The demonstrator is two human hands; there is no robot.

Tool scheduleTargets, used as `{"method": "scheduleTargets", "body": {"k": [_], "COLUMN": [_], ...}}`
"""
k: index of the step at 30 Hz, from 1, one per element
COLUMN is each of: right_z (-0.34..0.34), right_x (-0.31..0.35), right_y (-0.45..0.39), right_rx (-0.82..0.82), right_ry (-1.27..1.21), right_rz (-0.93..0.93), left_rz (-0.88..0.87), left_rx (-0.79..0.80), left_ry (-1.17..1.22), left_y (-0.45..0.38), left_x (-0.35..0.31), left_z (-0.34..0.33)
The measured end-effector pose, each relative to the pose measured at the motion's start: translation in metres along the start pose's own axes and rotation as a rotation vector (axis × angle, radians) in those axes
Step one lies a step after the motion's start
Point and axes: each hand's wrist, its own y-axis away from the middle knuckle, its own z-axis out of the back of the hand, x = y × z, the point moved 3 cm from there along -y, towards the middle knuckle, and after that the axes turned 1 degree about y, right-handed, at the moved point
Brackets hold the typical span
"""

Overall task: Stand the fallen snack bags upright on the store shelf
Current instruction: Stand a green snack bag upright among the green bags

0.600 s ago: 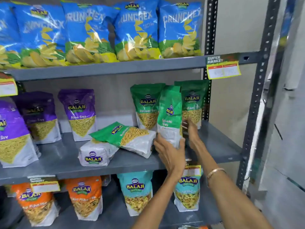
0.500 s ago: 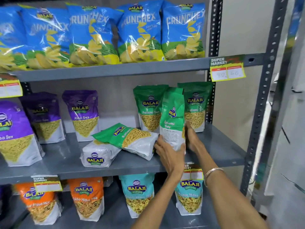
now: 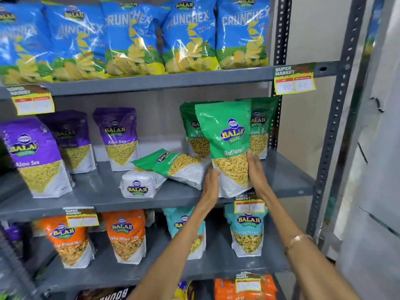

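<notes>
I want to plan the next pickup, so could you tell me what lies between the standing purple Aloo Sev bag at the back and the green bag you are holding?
In the head view, two fallen bags lie there, the green one resting on the other.

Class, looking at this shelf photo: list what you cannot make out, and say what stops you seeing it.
Head view only:
- Price on the left shelf tag: blurred.
- Second fallen bag: its flavour name is covered by the fallen green bag lying across it.
- Two rear green bags: partly hidden by the held green bag.
- Bottom-shelf packets: cut off by the frame's edge.
</notes>
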Motion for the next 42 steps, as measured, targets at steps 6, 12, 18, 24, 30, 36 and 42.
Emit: {"method": "scheduleTargets", "body": {"k": [6, 12, 18, 24, 30, 36, 42], "right_z": [-0.017, -0.038, -0.042, -0.033, -0.011, 0.047, 0.101], "right_x": [0.060, 0.109, 0.129, 0.133, 0.105, 0.038, 0.001], "right_y": [0.112, 0.182, 0.206, 0.204, 0.173, 0.095, -0.001], "right_rx": [-0.054, 0.055, 0.150, 0.190, 0.251, 0.117, 0.031], "right_ry": [0.036, -0.059, -0.020, 0.003, 0.043, 0.066, 0.078], "right_rz": [0.190, 0.335, 0.393, 0.406, 0.270, 0.206, 0.137], "left_rz": [-0.053, -0.102, -0.179, -0.190, -0.101, -0.078, -0.087], "left_rx": [0.017, -0.087, -0.120, -0.107, -0.053, 0.038, 0.052], "left_ry": [0.029, 0.097, 0.157, 0.171, 0.137, 0.069, 0.151], "left_y": [0.064, 0.106, 0.136, 0.127, 0.097, 0.054, -0.032], "left_x": [-0.037, -0.049, -0.063, -0.057, -0.029, -0.018, -0.002], "left_z": [0.054, 0.106, 0.125, 0.120, 0.091, 0.017, -0.080]}}
